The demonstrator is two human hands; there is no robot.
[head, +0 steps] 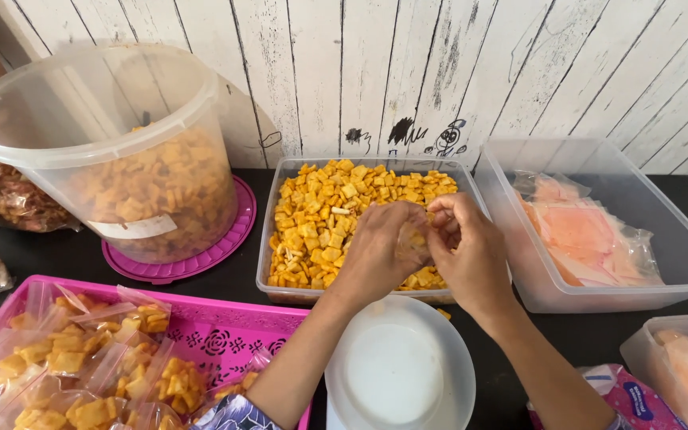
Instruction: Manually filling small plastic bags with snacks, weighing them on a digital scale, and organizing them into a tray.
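A dark table (224,279) is crowded: at the far left a big clear tub (113,143) of orange square crackers sits on a pink lid (224,239), a pink perforated tray (224,330) in the near left holds filled little bags (81,358) of the same crackers, and a white round lid (400,370) lies just under the forearms. To the right stands a clear bin (678,231) with packets of pale pink wafers (583,239), and another such tub (678,358) shows at the lower right corner. In the middle, a clear rectangular container (272,239) is loaded with loose orange crackers (320,215) — both hands meet above its near right part. Between them is a small clear plastic bag (414,239) with what looks like a few crackers in it, though the film is hard to make out. The left hand (380,251) is curled around the bag from the left, knuckles up; the right hand (463,243) pinches its upper edge with fingertips (438,219) bent inward — both closed on it. Both forearms rise from the bottom edge and converge, wrists slightly bent.
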